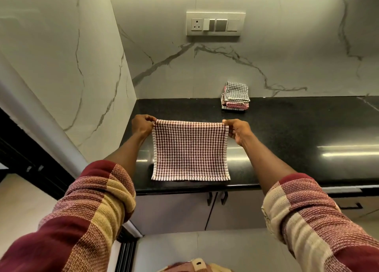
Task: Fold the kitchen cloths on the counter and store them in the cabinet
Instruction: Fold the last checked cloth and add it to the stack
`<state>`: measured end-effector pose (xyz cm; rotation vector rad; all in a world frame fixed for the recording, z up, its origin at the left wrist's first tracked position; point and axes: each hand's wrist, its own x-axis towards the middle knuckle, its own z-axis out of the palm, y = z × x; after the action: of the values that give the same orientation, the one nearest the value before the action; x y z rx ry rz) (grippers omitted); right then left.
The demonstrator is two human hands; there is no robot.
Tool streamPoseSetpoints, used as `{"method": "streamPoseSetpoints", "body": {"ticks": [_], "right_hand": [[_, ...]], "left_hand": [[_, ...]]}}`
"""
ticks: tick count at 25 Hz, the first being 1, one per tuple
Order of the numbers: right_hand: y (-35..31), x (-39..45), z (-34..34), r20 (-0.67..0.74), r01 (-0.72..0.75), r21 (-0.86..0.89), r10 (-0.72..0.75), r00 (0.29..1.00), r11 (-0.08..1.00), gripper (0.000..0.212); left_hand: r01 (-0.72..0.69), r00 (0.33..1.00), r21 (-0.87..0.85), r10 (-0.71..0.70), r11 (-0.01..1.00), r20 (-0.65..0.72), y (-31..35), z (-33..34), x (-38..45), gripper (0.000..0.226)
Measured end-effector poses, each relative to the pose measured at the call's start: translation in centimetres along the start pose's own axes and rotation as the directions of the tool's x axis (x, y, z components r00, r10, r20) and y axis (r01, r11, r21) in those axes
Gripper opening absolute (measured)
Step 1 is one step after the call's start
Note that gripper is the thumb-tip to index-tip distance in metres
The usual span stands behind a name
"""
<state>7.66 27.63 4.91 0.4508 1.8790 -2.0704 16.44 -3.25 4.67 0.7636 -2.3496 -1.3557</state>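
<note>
One cloth held: brown checked cloth (190, 148), left hand (142, 126) and right hand (238, 130) fingers pinching its far corners
Stack: folded cloths (235, 96), far right on tabletop (297, 128)

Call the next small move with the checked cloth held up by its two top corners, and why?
Probably bring the held edge toward the near edge to fold it in half. The left hand and right hand each pinch a top corner of the red checked cloth, which is unfolded, its bottom edge near the counter front. The folded stack sits behind.
</note>
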Motion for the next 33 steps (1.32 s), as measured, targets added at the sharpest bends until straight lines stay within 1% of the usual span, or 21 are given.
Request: {"method": "streamPoseSetpoints", "body": {"ticks": [2, 5, 8, 9, 10, 12, 14, 15, 18, 20, 21, 22, 23, 24, 25, 26, 27, 28, 30, 31, 33], "right_hand": [[-0.7, 0.1, 0.2, 0.043, -0.056, 0.131, 0.051, 0.998, 0.99, 0.011], [-1.3, 0.1, 0.6, 0.097, -0.067, 0.087, 0.058, 0.994, 0.994, 0.017], [-1.9, 0.2, 0.8, 0.063, 0.091, -0.156, -0.082, 0.995, 0.984, 0.021], [-2.2, 0.2, 1.0, 0.05, 0.168, -0.292, -0.161, 0.986, 0.942, 0.02], [-2.5, 0.2, 1.2, 0.042, 0.242, -0.458, -0.251, 0.967, 0.855, 0.018], [-3.4, 0.1, 2.1, 0.043, 0.309, -0.751, -0.423, 0.905, 0.584, 0.017], [-4.6, -0.3, 3.2, 0.031, 0.304, -0.881, -0.598, 0.801, 0.362, 0.018], [-5.3, -0.6, 3.7, 0.026, 0.315, -0.899, -0.683, 0.73, 0.304, 0.019], [-6.1, -1.4, 4.3, -0.013, 0.428, -0.856, -0.84, 0.543, 0.29, 0.022], [-4.9, -1.9, 4.0, -0.006, 0.451, -0.849, -0.859, 0.512, 0.275, 0.024], [-3.5, -2.2, 3.6, 0.01, 0.443, -0.857, -0.85, 0.527, 0.264, 0.023], [-2.0, -2.4, 3.3, 0.026, 0.428, -0.865, -0.827, 0.561, 0.263, 0.02], [-0.3, -2.5, 2.8, 0.037, 0.399, -0.874, -0.78, 0.624, 0.277, 0.015], [1.4, -2.6, 2.2, 0.039, 0.358, -0.878, -0.699, 0.714, 0.317, 0.011], [2.9, -2.7, 1.6, 0.036, 0.315, -0.867, -0.582, 0.812, 0.385, 0.008], [4.3, -2.8, 1.0, 0.05, 0.276, -0.836, -0.435, 0.899, 0.474, 0.006], [5.5, -3.0, 0.5, 0.082, 0.236, -0.794, -0.286, 0.955, 0.56, 0.006], [6.5, -3.2, -0.1, 0.113, 0.203, -0.756, -0.182, 0.977, 0.623, 0.009], [7.7, -3.2, -0.9, 0.113, 0.165, -0.678, -0.121, 0.986, 0.716, 0.022], [8.0, -3.1, -1.0, 0.081, 0.147, -0.628, -0.124, 0.989, 0.764, 0.028], [8.0, -2.6, -0.7, -0.017, 0.124, -0.514, -0.155, 0.988, 0.849, 0.033]], "left_hand": [[0.004, 1.0, -0.074, -0.004, 0.997, 0.006, 0.6, -0.2, 0.6, 0.011], [-0.003, 0.999, -0.121, 0.007, 0.993, 0.033, 0.8, -0.5, 1.6, 0.011], [-0.056, 0.997, -0.036, 0.057, 0.998, 0.042, 0.7, -0.9, 2.9, 0.016], [-0.109, 0.993, 0.029, 0.107, 0.994, 0.046, 0.9, -1.0, 3.3, 0.017], [-0.183, 0.983, 0.121, 0.178, 0.976, 0.053, 1.1, -1.0, 3.6, 0.016], [-0.317, 0.948, 0.271, 0.312, 0.909, 0.063, 2.2, -1.0, 4.3, 0.015], [-0.387, 0.917, 0.286, 0.397, 0.877, 0.025, 3.7, -1.2, 5.0, 0.017], [-0.414, 0.901, 0.276, 0.434, 0.868, -0.016, 4.5, -1.3, 5.3, 0.017], [-0.529, 0.788, 0.287, 0.588, 0.799, -0.185, 5.6, -1.9, 5.6, 0.013], [-0.595, 0.719, 0.303, 0.661, 0.744, -0.213, 4.2, -2.3, 4.6, 0.006], [-0.615, 0.722, 0.29, 0.672, 0.733, -0.164, 2.7, -2.3, 3.8, 0.004], [-0.612, 0.759, 0.253, 0.646, 0.749, -0.078, 0.9, -2.1, 2.9, 0.003], [-0.556, 0.828, 0.196, 0.56, 0.808, 0.043, -0.9, -2.0, 2.0, 0.004], [-0.44, 0.891, 0.131, 0.415, 0.888, 0.183, -2.7, -1.8, 1.0, 0.008], [-0.294, 0.912, 0.079, 0.255, 0.952, 0.322, -4.2, -1.6, 0.2, 0.013], [-0.156, 0.891, 0.054, 0.117, 0.986, 0.439, -5.7, -1.5, -0.3, 0.019], [-0.053, 0.852, 0.06, 0.014, 0.997, 0.523, -6.9, -1.3, -0.7, 0.025], [0.026, 0.817, 0.08, -0.068, 0.996, 0.573, -7.7, -1.2, -0.9, 0.025], [0.14, 0.788, 0.082, -0.162, 0.987, 0.594, -8.5, -1.3, -0.9, 0.014], [0.182, 0.797, 0.045, -0.174, 0.982, 0.578, -8.5, -1.3, -0.7, 0.013], [0.202, 0.855, -0.054, -0.149, 0.978, 0.497, -8.0, -1.0, -0.1, 0.02]]}}
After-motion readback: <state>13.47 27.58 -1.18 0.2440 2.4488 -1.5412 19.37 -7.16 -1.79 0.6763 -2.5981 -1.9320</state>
